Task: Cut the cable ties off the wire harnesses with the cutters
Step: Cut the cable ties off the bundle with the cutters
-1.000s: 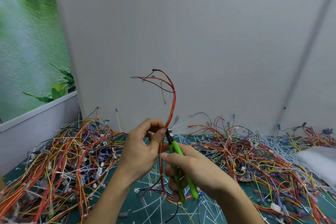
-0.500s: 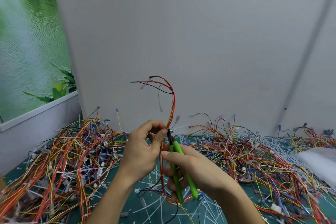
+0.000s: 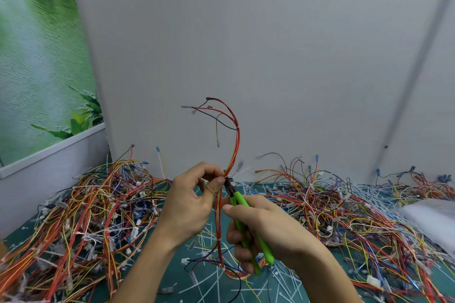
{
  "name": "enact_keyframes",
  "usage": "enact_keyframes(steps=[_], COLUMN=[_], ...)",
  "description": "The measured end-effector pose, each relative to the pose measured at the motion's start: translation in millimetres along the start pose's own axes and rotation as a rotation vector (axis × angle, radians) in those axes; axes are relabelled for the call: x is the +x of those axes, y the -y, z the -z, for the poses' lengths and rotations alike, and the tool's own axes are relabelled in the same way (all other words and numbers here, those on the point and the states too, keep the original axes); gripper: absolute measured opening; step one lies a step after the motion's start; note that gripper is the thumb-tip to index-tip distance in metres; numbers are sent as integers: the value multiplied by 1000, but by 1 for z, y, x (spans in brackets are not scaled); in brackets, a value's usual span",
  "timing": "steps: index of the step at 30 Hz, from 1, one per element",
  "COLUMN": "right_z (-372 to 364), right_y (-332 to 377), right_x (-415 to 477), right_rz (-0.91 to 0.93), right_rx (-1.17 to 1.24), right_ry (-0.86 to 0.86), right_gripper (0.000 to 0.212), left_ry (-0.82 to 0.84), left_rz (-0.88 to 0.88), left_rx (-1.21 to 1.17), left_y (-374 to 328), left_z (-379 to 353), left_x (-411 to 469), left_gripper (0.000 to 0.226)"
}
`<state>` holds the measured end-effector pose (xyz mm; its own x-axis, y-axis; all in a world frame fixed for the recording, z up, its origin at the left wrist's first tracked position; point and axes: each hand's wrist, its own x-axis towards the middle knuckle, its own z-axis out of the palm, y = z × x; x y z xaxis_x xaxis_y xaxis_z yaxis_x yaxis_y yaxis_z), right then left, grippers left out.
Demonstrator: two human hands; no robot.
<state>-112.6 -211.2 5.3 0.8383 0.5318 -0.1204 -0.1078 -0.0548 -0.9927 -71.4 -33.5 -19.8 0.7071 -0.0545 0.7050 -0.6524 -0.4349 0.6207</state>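
**Inspector:** What is held nearest the camera, and how?

**Recorder:** At 5 o'clock the right hand is wrapped round the green handles of the cutters; the handles are drawn near together, though it cannot be told whether the blades are fully closed; the dark nose is pointed towards 11 o'clock. At 7 o'clock the left hand is closed in a pinch on the wire harness; the thumb tip is set just beside the cutter nose.

**Inspector:** Where is the work piece placed?

**Recorder:** It is held upright between the two hands; its loose ends are fanned out towards 12 o'clock; its tail is trailed down to the green mat at 6 o'clock. The tie under the nose is hidden by the thumb; a pale band, taken for a cable tie, is made out at the fork above.

**Inspector:** What is recorded beyond?

**Recorder:** Cut ties are strewn over the mat; further harnesses are heaped at 9 o'clock and again at 3 o'clock; a white wall panel is stood behind.

**Inspector:** What faults are to be expected?

**Recorder:** Insulation may be nicked if a wire is taken between the blades along with the tie; the thumb may be caught, so close is it kept to the nose; the bundle may be dropped if the pinch is slackened as the tie gives; the snipped end may be flung.
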Motion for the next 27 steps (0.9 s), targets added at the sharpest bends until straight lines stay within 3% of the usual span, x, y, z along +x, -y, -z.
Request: enact_keyframes(steps=[6,9,16,20,27], right_z=[6,9,-3,-4,-4], right_y=[2,3,-9,-13,-16], right_x=[-1,-1,10,14,16], right_rz=[-41,-24,181,267,334], right_rx=[138,136,-193,-383,-484], right_ry=[87,130,-93,-164,-203], right_gripper=[30,36,25,31,23], left_ry=[4,-39,-179,-185,-190], left_rz=[-20,87,359,412,511], left_rx=[-5,-212,-505,-570,-712], left_y=[1,-1,-2,-4,-9], left_z=[-3,-8,-17,-17,-16], left_x=[0,0,3,4,4], left_gripper=[5,6,15,21,18])
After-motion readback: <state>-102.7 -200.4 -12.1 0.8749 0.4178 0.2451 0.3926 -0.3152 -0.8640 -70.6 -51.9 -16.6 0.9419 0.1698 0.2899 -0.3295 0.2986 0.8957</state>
